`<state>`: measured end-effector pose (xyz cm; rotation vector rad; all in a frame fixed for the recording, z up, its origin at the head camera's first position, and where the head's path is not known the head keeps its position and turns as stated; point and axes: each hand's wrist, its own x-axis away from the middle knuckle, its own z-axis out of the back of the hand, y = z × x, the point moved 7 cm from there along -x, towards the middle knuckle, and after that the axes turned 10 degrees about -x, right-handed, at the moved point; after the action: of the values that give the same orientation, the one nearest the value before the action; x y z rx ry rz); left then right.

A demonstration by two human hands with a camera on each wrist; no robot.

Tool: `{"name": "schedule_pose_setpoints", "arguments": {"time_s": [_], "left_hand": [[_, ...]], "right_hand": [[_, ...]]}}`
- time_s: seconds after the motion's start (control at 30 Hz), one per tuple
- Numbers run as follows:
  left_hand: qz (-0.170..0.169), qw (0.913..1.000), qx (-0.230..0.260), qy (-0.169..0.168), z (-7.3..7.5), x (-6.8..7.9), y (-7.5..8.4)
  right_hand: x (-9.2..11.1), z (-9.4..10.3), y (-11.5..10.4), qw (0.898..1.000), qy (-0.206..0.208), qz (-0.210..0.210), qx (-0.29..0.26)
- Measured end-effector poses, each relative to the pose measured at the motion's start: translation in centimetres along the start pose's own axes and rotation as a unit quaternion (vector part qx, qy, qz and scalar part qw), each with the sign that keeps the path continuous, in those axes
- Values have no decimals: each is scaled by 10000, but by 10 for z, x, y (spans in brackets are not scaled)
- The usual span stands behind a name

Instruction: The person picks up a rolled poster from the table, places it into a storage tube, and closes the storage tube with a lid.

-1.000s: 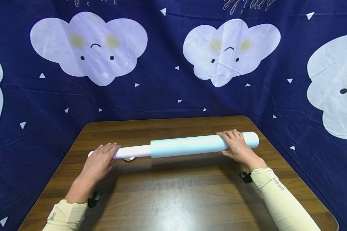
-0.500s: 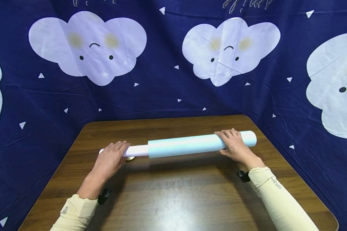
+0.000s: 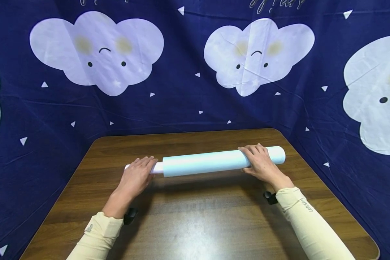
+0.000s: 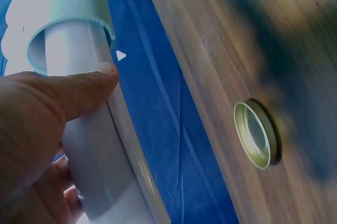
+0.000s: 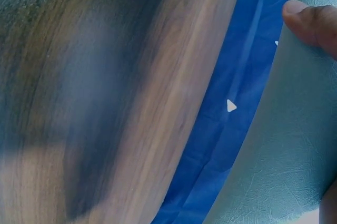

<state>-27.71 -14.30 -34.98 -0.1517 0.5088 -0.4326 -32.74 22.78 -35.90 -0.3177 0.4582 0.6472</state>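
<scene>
My right hand [image 3: 260, 163] grips a light blue tube [image 3: 199, 164] near its right end, thumb on the near side. The tube is held above the table, slightly higher on the right. A rolled white sheet [image 3: 157, 168] sits partly inside the tube's open left end. My left hand [image 3: 137, 177] grips this roll close to the tube's mouth, covering most of the part outside. In the left wrist view, the white roll [image 4: 100, 145] shows a lengthwise edge under the thumb, and the tube's rim [image 4: 73, 21] surrounds it with a gap at one side.
A gold-coloured round lid [image 4: 257, 134] lies on the wooden table [image 3: 195, 216], hidden in the head view behind the left hand. A dark blue cloth [image 3: 182, 104] with clouds and triangles hangs behind and at the sides of the table.
My left hand has moved right with the white roll, so less of it sticks out of the tube. The right hand and tube have shifted slightly left.
</scene>
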Motion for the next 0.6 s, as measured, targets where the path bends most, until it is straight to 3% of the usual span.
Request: {"name": "schedule_pose_setpoints", "arguments": {"time_s": [0.6], "left_hand": [[2,10000,67,-21,-5,-9,11]], "right_hand": [[-1,2,-6,9999,52,-31,114]]}}
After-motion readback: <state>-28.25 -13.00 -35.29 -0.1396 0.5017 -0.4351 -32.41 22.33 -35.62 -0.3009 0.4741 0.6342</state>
